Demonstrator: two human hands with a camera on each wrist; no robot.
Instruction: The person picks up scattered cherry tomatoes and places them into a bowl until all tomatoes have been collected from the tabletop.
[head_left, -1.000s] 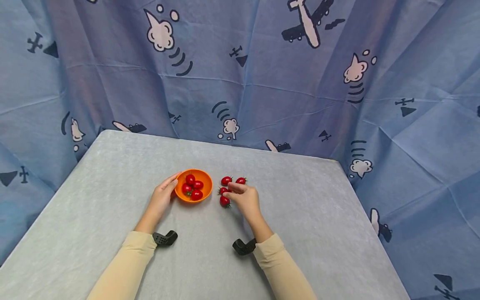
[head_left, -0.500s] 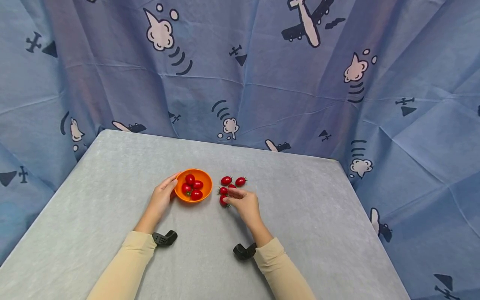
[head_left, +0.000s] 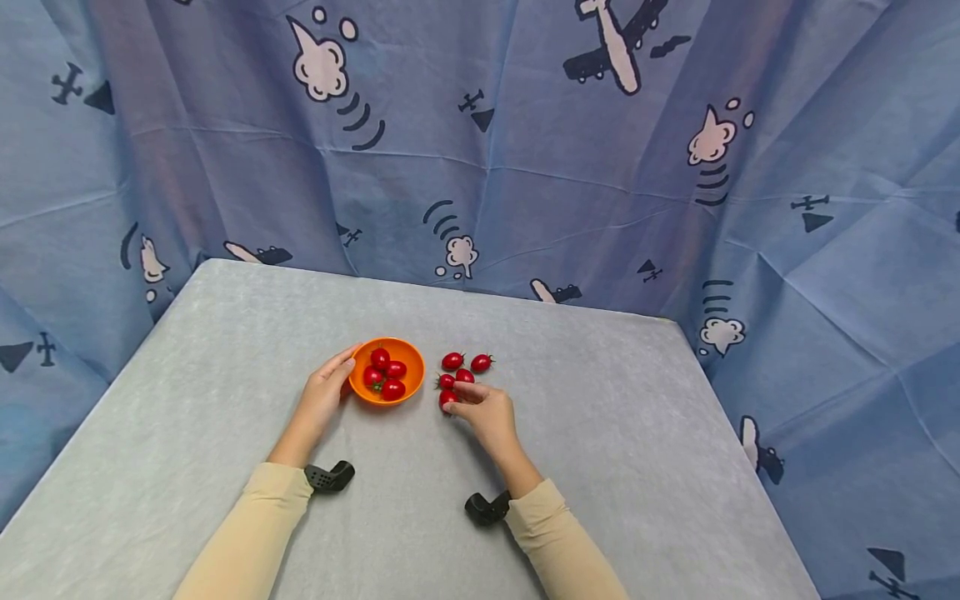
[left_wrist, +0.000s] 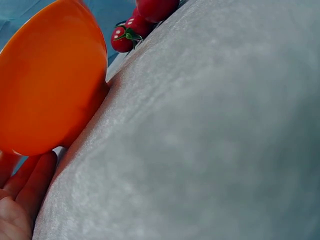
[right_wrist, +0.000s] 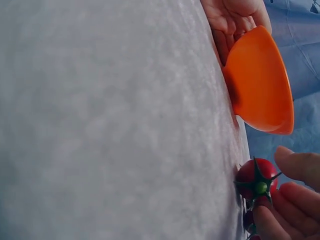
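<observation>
An orange bowl (head_left: 415,379) holds several red cherry tomatoes (head_left: 393,390). My left hand (head_left: 324,394) grips its left side, thumb at the rim and fingers along the outer wall; in the left wrist view the fingers (left_wrist: 35,180) lie low against the bowl. Right of the bowl, my right hand (head_left: 489,417) reaches around the nearest loose cherry tomato (head_left: 447,400), thumb overlapping its near side. In the right wrist view this tomato (right_wrist: 248,174), with a green stem star, sits on the cloth between the thumb (right_wrist: 300,165) and fingers, which are still spread.
Several more loose tomatoes (head_left: 452,361) lie just beyond the right hand, one a little apart at the right (head_left: 482,363). A pale grey cloth covers the table (head_left: 600,433). Behind its far edge hangs a blue curtain (head_left: 420,108) printed with aeroplanes. Each wrist carries a black camera (head_left: 330,477).
My right hand has come a little nearer the body and down to the closest loose tomato, uncovering another tomato behind it. The left hand and bowl have stayed put.
</observation>
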